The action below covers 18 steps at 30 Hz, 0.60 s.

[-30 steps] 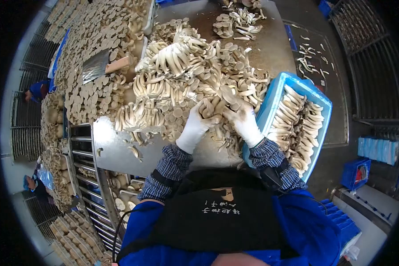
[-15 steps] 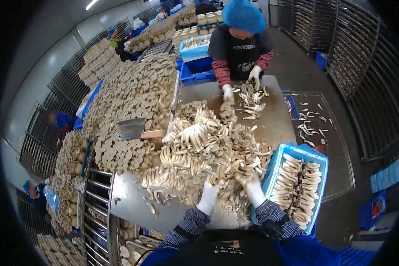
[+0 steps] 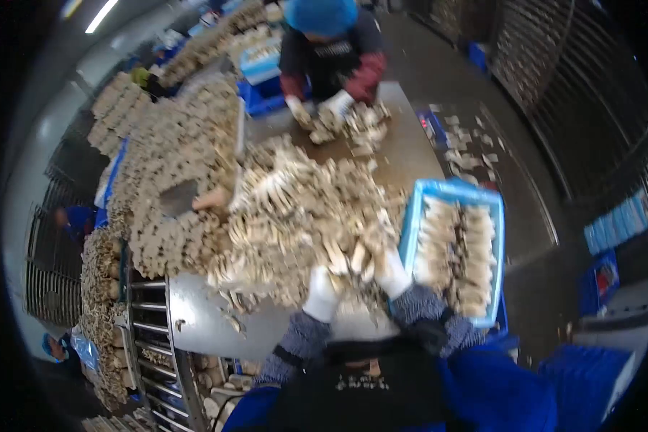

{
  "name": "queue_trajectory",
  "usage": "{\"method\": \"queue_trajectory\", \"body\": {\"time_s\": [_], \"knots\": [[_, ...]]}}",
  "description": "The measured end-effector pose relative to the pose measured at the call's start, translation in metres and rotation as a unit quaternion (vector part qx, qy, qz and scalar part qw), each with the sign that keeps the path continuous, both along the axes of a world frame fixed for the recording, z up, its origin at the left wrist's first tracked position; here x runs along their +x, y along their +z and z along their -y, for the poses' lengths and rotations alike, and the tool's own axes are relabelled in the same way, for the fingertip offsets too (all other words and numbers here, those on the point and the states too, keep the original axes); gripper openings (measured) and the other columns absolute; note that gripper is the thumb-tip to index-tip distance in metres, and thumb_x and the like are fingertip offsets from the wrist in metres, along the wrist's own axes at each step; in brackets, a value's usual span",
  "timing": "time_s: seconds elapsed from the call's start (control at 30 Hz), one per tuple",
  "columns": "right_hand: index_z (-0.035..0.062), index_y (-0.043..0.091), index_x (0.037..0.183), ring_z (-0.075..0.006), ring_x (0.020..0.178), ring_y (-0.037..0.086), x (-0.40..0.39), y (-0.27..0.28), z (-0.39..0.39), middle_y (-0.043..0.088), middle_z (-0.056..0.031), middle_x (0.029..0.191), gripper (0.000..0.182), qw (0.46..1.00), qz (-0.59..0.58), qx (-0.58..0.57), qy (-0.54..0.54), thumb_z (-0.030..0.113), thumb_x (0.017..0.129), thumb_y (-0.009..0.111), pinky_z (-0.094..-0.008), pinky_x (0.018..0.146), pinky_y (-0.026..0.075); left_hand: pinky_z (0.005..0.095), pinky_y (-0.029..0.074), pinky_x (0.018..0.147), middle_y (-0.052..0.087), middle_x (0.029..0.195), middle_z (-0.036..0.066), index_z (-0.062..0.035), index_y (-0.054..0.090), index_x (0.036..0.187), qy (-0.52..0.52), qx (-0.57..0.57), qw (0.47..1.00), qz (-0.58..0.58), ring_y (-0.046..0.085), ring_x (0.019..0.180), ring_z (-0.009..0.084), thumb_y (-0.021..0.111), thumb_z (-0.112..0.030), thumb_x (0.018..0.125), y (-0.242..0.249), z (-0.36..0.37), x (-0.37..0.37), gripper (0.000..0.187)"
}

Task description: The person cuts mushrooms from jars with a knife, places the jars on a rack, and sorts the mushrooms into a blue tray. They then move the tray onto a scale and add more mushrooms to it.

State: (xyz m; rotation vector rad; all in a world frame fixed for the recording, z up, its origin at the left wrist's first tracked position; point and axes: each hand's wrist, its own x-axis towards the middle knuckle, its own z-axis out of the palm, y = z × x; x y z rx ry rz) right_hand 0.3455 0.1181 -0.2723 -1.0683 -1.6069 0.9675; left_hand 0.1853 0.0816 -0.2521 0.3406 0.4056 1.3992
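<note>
My left hand (image 3: 322, 293), in a white glove, is closed on mushrooms with pale stems (image 3: 335, 258) at the front edge of a big pile. Close by on its right, my gloved right hand (image 3: 392, 274) is closed around more mushrooms (image 3: 374, 234); its fingertips are partly hidden by them. The mushroom pile (image 3: 288, 194) spreads over a metal table (image 3: 227, 324). Beside my right hand stands a light blue lined crate (image 3: 409, 237) holding mushrooms in two rows. The picture is smeared by motion.
Across the table a co-worker (image 3: 331, 61) handles mushrooms with gloved hands. A cleaver (image 3: 194, 199) with a wooden handle lies on the mushroom bed to the left. A roller conveyor (image 3: 151, 324) runs at lower left. Trimmings (image 3: 471, 155) are scattered on the floor, with racks (image 3: 533, 65) beyond.
The view has turned, so the whole scene sits further left and higher. My hands stay together at the pile's front with mushrooms in them. The co-worker's hands have come closer together.
</note>
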Motion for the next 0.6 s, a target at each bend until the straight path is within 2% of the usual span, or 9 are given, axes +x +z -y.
{"method": "queue_trajectory", "body": {"time_s": [0.03,0.07,0.1,0.13,0.2,0.3,0.37,0.5,0.6], "knots": [[0.0003,0.061,0.123,-0.0295,0.105,0.06,0.004,0.001,0.002,0.065,-0.0179,0.105,0.035,0.991,0.044,0.118,-0.041,0.017,0.1,0.04,-0.0426,0.094,0.048,0.0167,0.048,0.06,0.055,0.136,-0.003,-0.0159,0.043,0.146,0.059,-0.122,0.985,0.108,0.056,0.079,0.0025,0.043,-0.015,0.1,-0.018,0.0,-0.004,0.046],[-0.0005,0.06,0.122,-0.0261,0.092,0.063,0.01,0.041,0.018,0.065,-0.0148,0.1,0.036,0.991,-0.067,-0.117,-0.022,0.018,0.104,0.035,-0.0353,0.079,0.053,0.0153,0.046,0.057,0.054,0.139,-0.009,-0.0172,0.046,0.144,-0.053,-0.113,0.935,0.333,0.053,0.076,-0.0002,0.042,-0.013,0.1,-0.01,0.007,-0.007,0.044],[0.0001,0.062,0.115,-0.018,0.076,0.063,0.014,0.002,0.012,0.064,-0.0089,0.087,0.035,0.997,0.015,0.054,-0.061,0.025,0.105,0.04,-0.0274,0.064,0.05,0.013,0.041,0.059,0.053,0.141,-0.013,-0.0208,0.049,0.143,0.073,-0.33,0.931,0.138,0.049,0.073,-0.0012,0.043,-0.013,0.101,0.033,0.006,0.008,0.043],[-0.0004,0.063,0.11,-0.0133,0.073,0.061,0.011,0.027,0.014,0.063,-0.0054,0.081,0.032,0.98,-0.156,-0.115,-0.039,0.027,0.102,0.048,-0.0258,0.061,0.049,0.0129,0.04,0.064,0.052,0.143,-0.012,-0.0198,0.049,0.143,-0.037,-0.112,0.989,0.094,0.051,0.081,-0.0028,0.042,-0.012,0.101,0.004,0.015,-0.001,0.044],[-0.0035,0.064,0.106,-0.0123,0.073,0.061,0.012,0.008,0.012,0.068,-0.0082,0.092,0.031,0.938,-0.258,-0.23,0.024,0.024,0.097,0.054,-0.0212,0.063,0.047,0.0158,0.044,0.072,0.048,0.147,-0.007,-0.0086,0.044,0.145,-0.02,-0.131,0.987,0.092,0.054,0.108,-0.0018,0.037,-0.017,0.105,0.004,0.016,0.005,0.042],[-0.0039,0.06,0.111,-0.0149,0.087,0.066,0.005,0.019,0.02,0.069,-0.0123,0.102,0.026,0.929,-0.296,-0.221,0.03,0.016,0.095,0.058,-0.0224,0.076,0.052,0.0201,0.048,0.076,0.056,0.137,0.002,-0.0057,0.049,0.139,-0.052,-0.097,0.991,-0.074,0.058,0.107,0.0052,0.038,-0.02,0.106,-0.002,0.014,0.015,0.038],[-0.0044,0.053,0.122,-0.0192,0.103,0.066,0.008,0.008,0.024,0.067,-0.0146,0.112,0.03,0.902,-0.334,-0.262,0.078,0.004,0.094,0.058,-0.0271,0.09,0.053,0.0243,0.048,0.075,0.066,0.1,0.004,-0.0011,0.058,0.119,-0.078,0.028,0.956,-0.28,0.061,0.086,0.0121,0.047,-0.022,0.103,-0.021,0.01,0.009,0.028],[-0.0034,0.047,0.129,-0.0214,0.112,0.062,0.015,0.005,0.022,0.064,-0.015,0.12,0.039,0.923,-0.3,-0.236,0.053,-0.005,0.091,0.057,-0.0301,0.094,0.053,0.0253,0.049,0.072,0.066,0.09,0.004,0.001,0.061,0.11,-0.074,0.071,0.885,-0.454,0.06,0.079,0.0099,0.052,-0.015,0.101,-0.001,-0.001,0.015,0.02],[-0.0042,0.048,0.129,-0.0211,0.111,0.062,0.003,0.005,0.027,0.063,-0.0138,0.121,0.038,0.868,-0.445,-0.221,-0.028,-0.006,0.092,0.055,-0.0307,0.094,0.053,0.025,0.05,0.069,0.066,0.089,0.004,0.0013,0.062,0.109,-0.032,0.023,0.926,-0.376,0.06,0.077,0.0098,0.053,-0.016,0.1,0.011,-0.006,0.033,0.021]]}}
